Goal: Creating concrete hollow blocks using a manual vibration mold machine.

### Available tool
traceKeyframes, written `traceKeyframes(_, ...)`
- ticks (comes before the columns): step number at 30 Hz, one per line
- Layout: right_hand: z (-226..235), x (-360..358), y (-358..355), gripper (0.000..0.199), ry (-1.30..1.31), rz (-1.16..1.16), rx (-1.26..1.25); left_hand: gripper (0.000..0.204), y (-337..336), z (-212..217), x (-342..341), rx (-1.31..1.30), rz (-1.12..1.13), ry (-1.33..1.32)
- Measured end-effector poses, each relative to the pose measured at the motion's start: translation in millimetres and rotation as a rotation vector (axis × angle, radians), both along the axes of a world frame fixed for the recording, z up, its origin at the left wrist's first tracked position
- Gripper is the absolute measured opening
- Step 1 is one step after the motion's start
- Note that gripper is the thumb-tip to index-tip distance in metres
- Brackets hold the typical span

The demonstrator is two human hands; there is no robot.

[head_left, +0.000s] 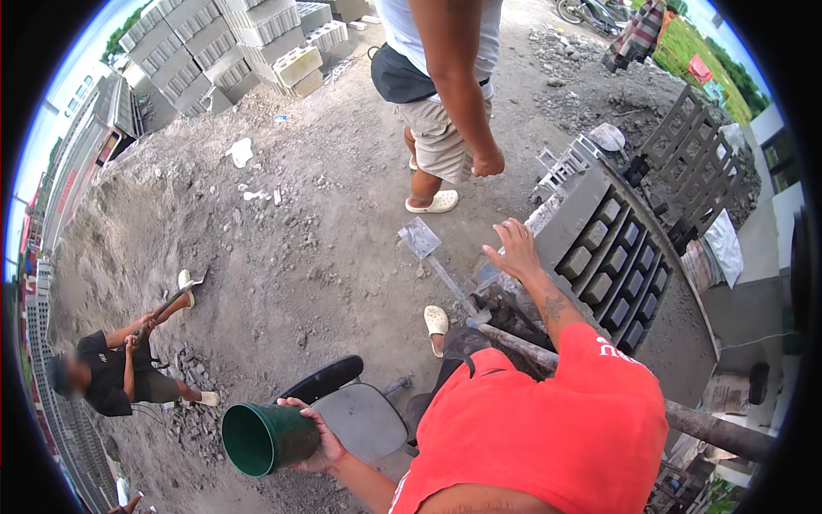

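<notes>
My left hand [320,440] is wrapped round the side of a dark green plastic bucket [295,435], tilted so its mouth faces left. From what shows of its inside, I see no contents. My right hand [516,250] is raised with fingers apart, holding nothing, close to the near-left edge of a block-making machine table [565,201]. On that table sits a dark metal mould [616,270] with rows of grey block shapes in it.
A grey-seated chair [360,421] stands beside the bucket. A metal pipe [723,430] runs past my right side. Ahead stands a person in khaki shorts [437,137]; at left another person holds a shovel [175,300]. Concrete blocks [257,34] are stacked at the back left.
</notes>
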State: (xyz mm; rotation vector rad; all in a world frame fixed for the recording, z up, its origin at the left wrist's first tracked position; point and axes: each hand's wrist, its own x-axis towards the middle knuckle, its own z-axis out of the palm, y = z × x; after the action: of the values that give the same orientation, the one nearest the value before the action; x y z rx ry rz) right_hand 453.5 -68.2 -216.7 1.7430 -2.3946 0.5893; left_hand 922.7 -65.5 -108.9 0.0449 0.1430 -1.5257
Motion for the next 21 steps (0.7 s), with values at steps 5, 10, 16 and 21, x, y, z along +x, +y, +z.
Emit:
traceKeyframes(5,-9,2,0,0.048,0.013,0.005,0.144,0.090,-41,32,-8,-0.014,0.054,-0.060)
traceKeyframes(10,-6,2,0,0.044,0.001,0.036,-0.021,0.089,-27,40,-12,-0.088,0.045,-0.107)
traceKeyframes(16,-28,66,12,0.045,-0.118,0.123,-0.120,0.078,76,22,20,0.011,0.125,0.135)
traceKeyframes(21,-68,162,57,0.046,-0.203,0.348,0.132,0.084,208,11,66,-0.045,0.264,0.145)
